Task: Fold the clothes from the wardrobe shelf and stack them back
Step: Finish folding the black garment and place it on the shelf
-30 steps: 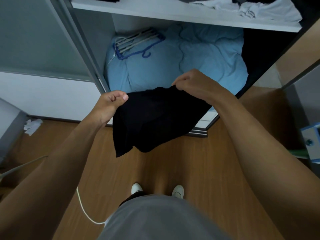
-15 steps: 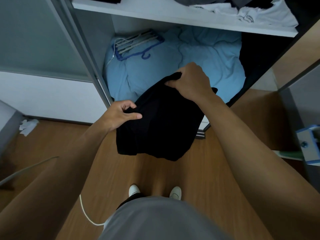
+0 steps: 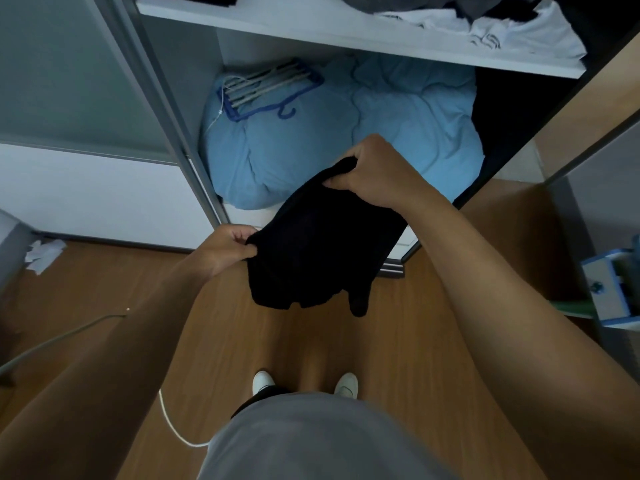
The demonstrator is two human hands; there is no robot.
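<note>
A black garment (image 3: 318,247) hangs folded in the air in front of the open wardrobe, above the wooden floor. My left hand (image 3: 227,249) pinches its near left edge between thumb and fingers. My right hand (image 3: 374,174) grips its far top corner from above, fingers curled around the cloth. On the white wardrobe shelf (image 3: 311,32) above lie crumpled white clothes (image 3: 512,29) and darker grey and black ones (image 3: 415,1) at the top edge of the view.
Below the shelf a light blue duvet (image 3: 346,133) fills the wardrobe bottom, with a bundle of blue and white hangers (image 3: 266,88) on it. A sliding door frame (image 3: 166,109) stands left. A white cable (image 3: 173,424) crosses the floor; a blue and white box (image 3: 609,289) sits right.
The garment went from spread wide between my hands to folded narrower. My left hand dropped lower and nearer; my right hand moved forward toward the wardrobe, still gripping the cloth.
</note>
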